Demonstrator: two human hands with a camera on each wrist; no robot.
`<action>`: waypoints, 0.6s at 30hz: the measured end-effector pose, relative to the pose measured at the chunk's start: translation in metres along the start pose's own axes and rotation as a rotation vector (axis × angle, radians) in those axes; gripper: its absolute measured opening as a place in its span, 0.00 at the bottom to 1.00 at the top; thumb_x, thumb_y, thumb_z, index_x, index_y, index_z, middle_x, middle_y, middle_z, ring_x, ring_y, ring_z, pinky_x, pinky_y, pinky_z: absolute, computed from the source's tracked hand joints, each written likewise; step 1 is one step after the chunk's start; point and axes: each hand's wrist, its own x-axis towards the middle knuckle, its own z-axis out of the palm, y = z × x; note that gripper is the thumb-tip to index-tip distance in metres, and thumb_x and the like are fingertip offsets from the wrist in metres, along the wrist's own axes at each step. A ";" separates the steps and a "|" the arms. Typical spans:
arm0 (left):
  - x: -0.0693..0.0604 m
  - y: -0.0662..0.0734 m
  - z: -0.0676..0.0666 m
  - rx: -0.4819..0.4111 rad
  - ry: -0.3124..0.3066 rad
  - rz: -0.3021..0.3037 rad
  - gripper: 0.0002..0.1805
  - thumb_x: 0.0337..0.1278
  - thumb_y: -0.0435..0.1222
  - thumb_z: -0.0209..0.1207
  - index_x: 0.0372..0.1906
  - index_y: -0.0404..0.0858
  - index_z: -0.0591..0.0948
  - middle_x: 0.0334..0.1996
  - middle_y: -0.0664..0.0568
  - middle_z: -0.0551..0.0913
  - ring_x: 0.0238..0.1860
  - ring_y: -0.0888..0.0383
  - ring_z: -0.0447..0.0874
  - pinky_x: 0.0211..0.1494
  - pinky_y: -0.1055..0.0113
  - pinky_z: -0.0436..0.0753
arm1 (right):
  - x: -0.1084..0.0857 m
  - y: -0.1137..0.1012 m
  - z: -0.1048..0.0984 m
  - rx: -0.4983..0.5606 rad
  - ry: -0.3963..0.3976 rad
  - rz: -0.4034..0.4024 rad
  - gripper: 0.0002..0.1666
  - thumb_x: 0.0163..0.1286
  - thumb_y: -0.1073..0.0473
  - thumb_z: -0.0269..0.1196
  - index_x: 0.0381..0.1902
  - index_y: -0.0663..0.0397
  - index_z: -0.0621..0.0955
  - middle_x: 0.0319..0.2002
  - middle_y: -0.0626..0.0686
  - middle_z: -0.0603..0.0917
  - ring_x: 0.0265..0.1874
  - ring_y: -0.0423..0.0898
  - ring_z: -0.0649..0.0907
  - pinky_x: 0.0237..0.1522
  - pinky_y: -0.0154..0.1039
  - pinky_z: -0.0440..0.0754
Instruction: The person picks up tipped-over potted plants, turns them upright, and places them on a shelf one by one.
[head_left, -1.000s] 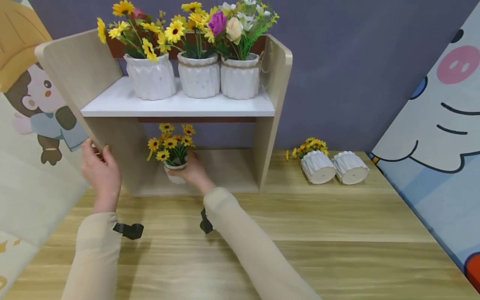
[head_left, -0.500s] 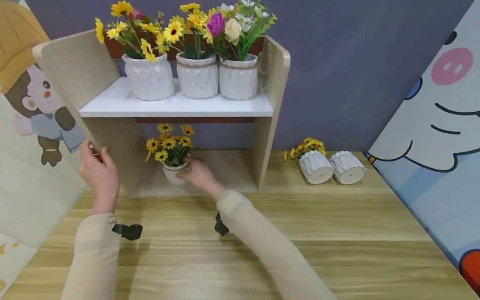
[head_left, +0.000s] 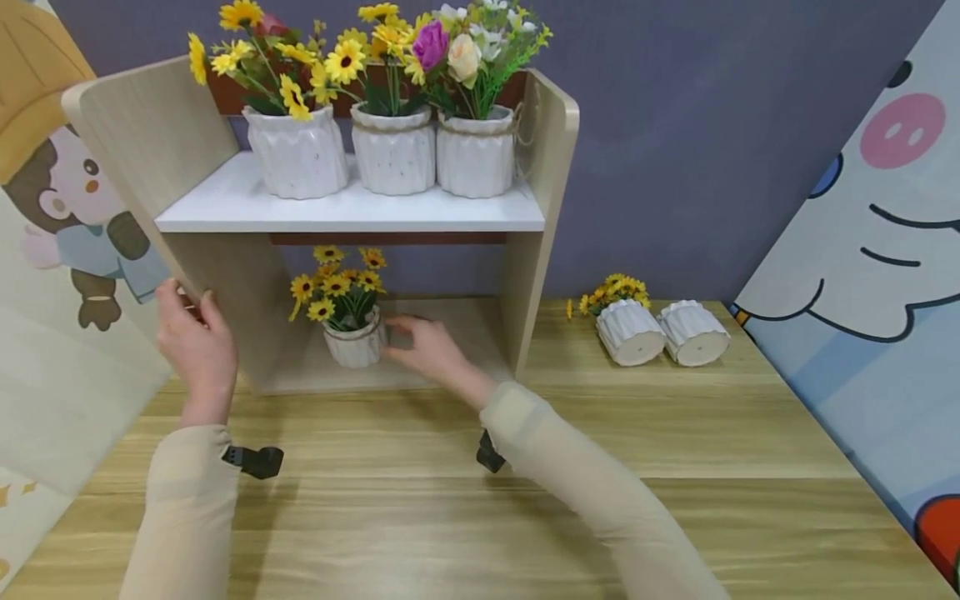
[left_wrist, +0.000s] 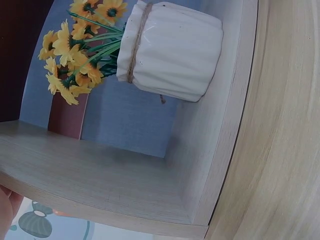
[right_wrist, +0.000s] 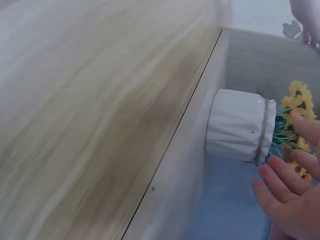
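A white ribbed pot (head_left: 356,343) with small yellow sunflowers stands upright on the bottom board of the wooden shelf unit (head_left: 551,200), left of its middle. Just right of the pot is my right hand (head_left: 431,350), its fingers spread and relaxed; in the right wrist view the hand (right_wrist: 295,195) holds nothing beside the pot (right_wrist: 237,125). My left hand (head_left: 198,342) grips the front edge of the unit's left side panel. Only part of that hand (left_wrist: 7,207) shows in the left wrist view, at the panel (left_wrist: 100,205), with the pot (left_wrist: 175,50) above.
Three white flower pots (head_left: 393,154) stand in a row on the upper white shelf (head_left: 352,218). Right of the unit, two white pots (head_left: 632,333) (head_left: 693,333) lie on their sides on the wooden table (head_left: 675,433), yellow flowers behind the left one.
My right hand has let go of the sunflower pot and moved off it to the right. The pot remains on the bottom board. My left hand keeps its place.
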 end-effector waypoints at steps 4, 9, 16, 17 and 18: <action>0.000 0.001 -0.001 -0.004 -0.006 -0.014 0.22 0.65 0.49 0.40 0.58 0.43 0.66 0.49 0.42 0.75 0.43 0.48 0.76 0.45 0.54 0.74 | -0.017 0.001 -0.010 0.011 -0.010 -0.030 0.29 0.58 0.48 0.63 0.56 0.53 0.74 0.44 0.55 0.83 0.40 0.45 0.82 0.43 0.32 0.78; 0.001 0.001 -0.001 -0.005 0.011 -0.037 0.21 0.64 0.49 0.41 0.58 0.44 0.67 0.49 0.43 0.76 0.42 0.49 0.76 0.44 0.56 0.73 | -0.038 0.008 -0.019 0.040 0.031 -0.079 0.24 0.58 0.53 0.64 0.51 0.55 0.78 0.39 0.53 0.84 0.35 0.43 0.83 0.39 0.30 0.79; 0.002 0.000 0.001 -0.009 0.000 -0.046 0.21 0.64 0.49 0.41 0.58 0.45 0.67 0.50 0.45 0.76 0.44 0.49 0.77 0.46 0.54 0.75 | -0.065 0.024 -0.031 0.020 0.121 -0.156 0.17 0.58 0.56 0.64 0.46 0.55 0.81 0.37 0.52 0.85 0.33 0.42 0.83 0.36 0.33 0.80; 0.002 0.000 0.001 -0.013 -0.003 -0.044 0.21 0.64 0.49 0.41 0.57 0.45 0.67 0.50 0.44 0.76 0.44 0.49 0.77 0.46 0.54 0.75 | -0.068 0.026 -0.034 0.011 0.128 -0.156 0.17 0.58 0.56 0.64 0.45 0.54 0.81 0.36 0.51 0.85 0.31 0.41 0.83 0.35 0.32 0.80; 0.002 0.000 0.001 -0.015 -0.006 -0.041 0.22 0.64 0.49 0.42 0.57 0.44 0.67 0.50 0.44 0.76 0.45 0.48 0.77 0.47 0.53 0.76 | -0.072 0.028 -0.037 0.005 0.134 -0.153 0.16 0.58 0.56 0.64 0.45 0.54 0.81 0.35 0.50 0.85 0.30 0.40 0.82 0.33 0.33 0.80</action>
